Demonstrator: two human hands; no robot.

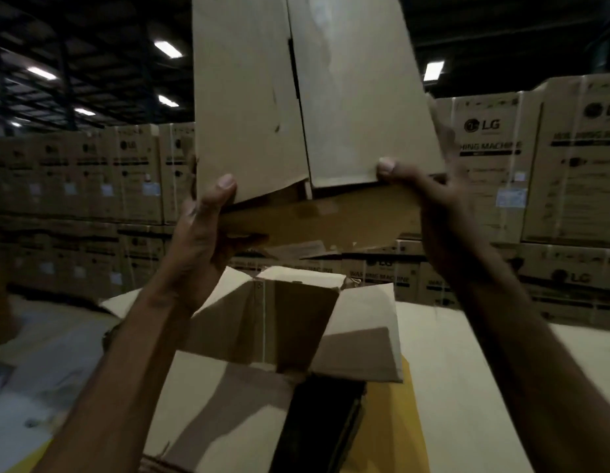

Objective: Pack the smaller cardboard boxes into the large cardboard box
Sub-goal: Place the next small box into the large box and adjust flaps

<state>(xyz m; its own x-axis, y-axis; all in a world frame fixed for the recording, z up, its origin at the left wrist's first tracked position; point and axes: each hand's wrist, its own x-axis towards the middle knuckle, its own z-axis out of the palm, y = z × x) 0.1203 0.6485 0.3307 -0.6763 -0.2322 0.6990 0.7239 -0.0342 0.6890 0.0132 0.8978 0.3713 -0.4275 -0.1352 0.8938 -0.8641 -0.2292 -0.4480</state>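
Box (255,97) between left hand (201,240), right hand (433,206)

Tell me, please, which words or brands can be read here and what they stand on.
"LG": stacked carton on the right.
"WASHING MACHINE": low carton behind the open box.
Blurred, unreadable: white stickers on the stacked cartons.
The held box shows no print.

The smaller box (313,97) stands above the grip, left hand (201,230) at its lower left corner, right hand (429,206) at its lower right. Below the grip sits the large box (296,322) (flaps spread outward), with stacked cartons (494,158) behind both.
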